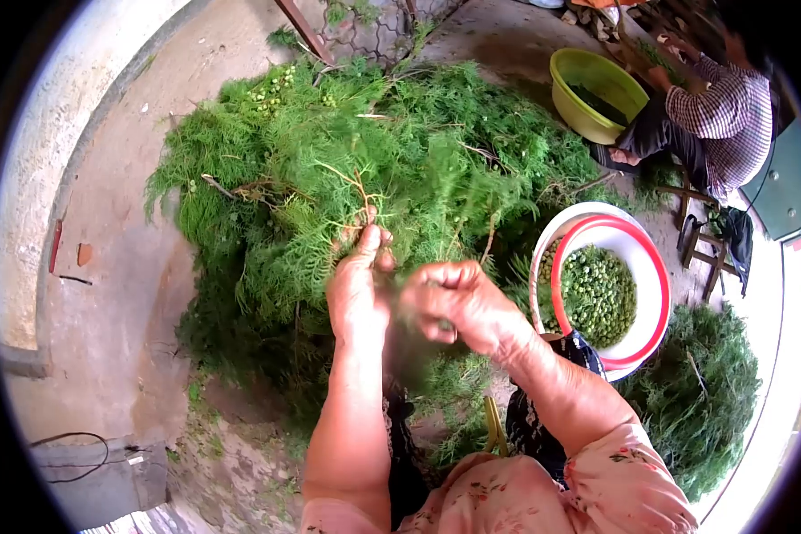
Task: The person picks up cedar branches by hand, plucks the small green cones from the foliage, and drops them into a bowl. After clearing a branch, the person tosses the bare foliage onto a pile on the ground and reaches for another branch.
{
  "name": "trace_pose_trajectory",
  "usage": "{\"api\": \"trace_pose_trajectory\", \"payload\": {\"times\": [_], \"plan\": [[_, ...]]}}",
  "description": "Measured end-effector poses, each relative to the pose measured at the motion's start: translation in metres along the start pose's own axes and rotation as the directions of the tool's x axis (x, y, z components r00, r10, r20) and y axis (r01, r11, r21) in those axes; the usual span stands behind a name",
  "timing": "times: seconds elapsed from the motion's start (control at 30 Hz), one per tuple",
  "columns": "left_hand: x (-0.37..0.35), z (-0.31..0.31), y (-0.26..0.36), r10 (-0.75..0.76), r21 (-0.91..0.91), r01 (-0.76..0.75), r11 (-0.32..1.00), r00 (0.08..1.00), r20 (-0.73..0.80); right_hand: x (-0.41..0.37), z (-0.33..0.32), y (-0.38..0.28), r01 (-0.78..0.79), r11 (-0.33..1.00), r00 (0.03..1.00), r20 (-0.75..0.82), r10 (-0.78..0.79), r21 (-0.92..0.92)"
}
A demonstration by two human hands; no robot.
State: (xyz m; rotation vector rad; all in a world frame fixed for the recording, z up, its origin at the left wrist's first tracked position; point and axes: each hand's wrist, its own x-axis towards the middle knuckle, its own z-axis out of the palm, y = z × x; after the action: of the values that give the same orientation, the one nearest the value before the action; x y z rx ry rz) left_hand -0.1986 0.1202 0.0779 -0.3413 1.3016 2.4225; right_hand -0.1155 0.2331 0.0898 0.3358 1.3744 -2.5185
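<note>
My left hand [358, 283] is closed, pinching the brown stem of a green conifer sprig [351, 191] that fans out above the fingers. Just to the right, my right hand [454, 307] is closed with curled fingers, slightly smeared by motion. Whatever it may hold is hidden, though a green blur shows beside the fingertips. Both hands are over a large heap of feathery conifer branches [240, 151]. A cluster of small pale green cones [276, 82] shows at the heap's upper left.
Right of my hands, a red-rimmed white basin [659, 285] holds many small green cones [599, 298]. Another branch pile [699, 383] lies below it. At the upper right, a person [721, 107] sits by a yellow-green tub [587, 116]. A wooden stool [710, 258] stands nearby.
</note>
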Motion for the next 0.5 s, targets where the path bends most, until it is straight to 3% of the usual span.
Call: {"api": "trace_pose_trajectory", "payload": {"times": [0.1,0.2,0.33,0.5], "plan": [[0.001,-0.001,-0.001,0.046,-0.038,-0.044,0.998,0.998,0.036,0.014,-0.012,0.000,0.059,0.997,0.987,-0.148,-0.066,-0.050],[0.003,-0.001,-0.001,0.082,-0.042,-0.080,0.996,0.994,0.069,0.014,-0.009,0.002,0.004,0.967,0.985,-0.164,-0.047,-0.255],[0.002,-0.002,-0.005,0.017,-0.021,-0.016,1.000,0.997,0.071,0.013,-0.001,0.000,0.009,0.928,0.991,-0.120,-0.058,-0.372],[-0.004,0.005,-0.008,-0.033,-0.033,0.034,0.999,0.999,0.032,0.018,0.009,0.010,0.041,0.889,0.975,-0.176,-0.136,-0.456]]}}
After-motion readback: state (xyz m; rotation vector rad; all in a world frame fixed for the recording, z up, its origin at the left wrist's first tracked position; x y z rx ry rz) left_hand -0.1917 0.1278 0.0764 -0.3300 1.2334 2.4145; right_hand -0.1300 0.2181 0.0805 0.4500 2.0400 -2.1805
